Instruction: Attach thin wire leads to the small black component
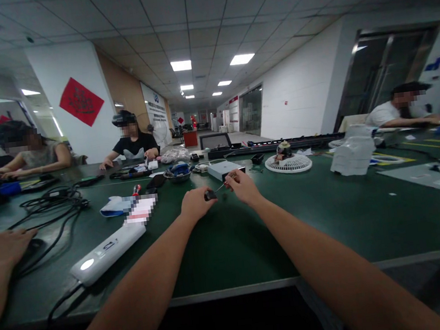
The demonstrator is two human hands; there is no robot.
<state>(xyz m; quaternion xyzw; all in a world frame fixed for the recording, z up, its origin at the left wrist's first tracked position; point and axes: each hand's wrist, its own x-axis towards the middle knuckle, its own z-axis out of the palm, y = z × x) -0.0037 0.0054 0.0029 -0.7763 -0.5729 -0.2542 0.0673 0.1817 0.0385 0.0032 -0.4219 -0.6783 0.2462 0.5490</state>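
Observation:
My left hand (196,206) is closed around a small dark part (209,195) above the green table. What kind of part it is cannot be made out. In my right hand (243,188), pinched between the fingers, is a screwdriver (220,187). Its thin metal shaft slants down to the left, and the tip is at or close to the dark part; whether they touch is unclear. Just behind both hands lies a flat pale box (219,169), partly covered by my right hand.
A white power strip (109,254) with a cable lies left of my forearm, near black cables (55,202). Further back are a bowl (178,175), a white fan grille (288,164) and white moulded packaging (351,152). Another person's hand (3,248) rests at far left.

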